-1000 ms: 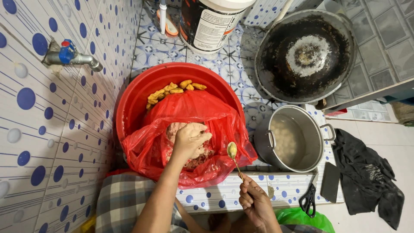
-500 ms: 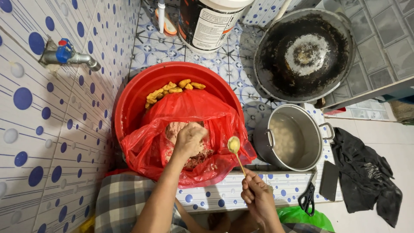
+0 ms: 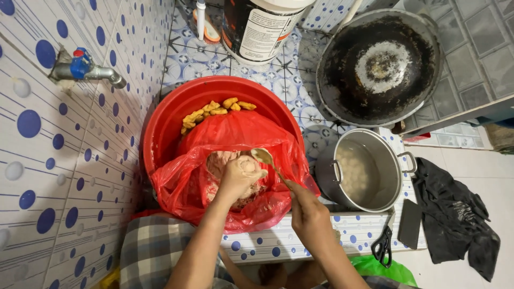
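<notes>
Left hand point(image 3: 241, 174) clenched on pink paste in red plastic bag point(image 3: 235, 134); right hand point(image 3: 308, 214) pinches metal spoon point(image 3: 266, 158) against it, steel pot point(image 3: 364, 174) just beside.

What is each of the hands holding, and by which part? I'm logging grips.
The right hand holds a spoon by its handle end. The left hand squeezes pinkish paste in its fist.

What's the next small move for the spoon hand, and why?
Probably scrape the spoon across the left hand to lift off paste: its bowl already sits at that fist, which is squeezing pink paste over the red bag, and the pot waits beside it.
</notes>
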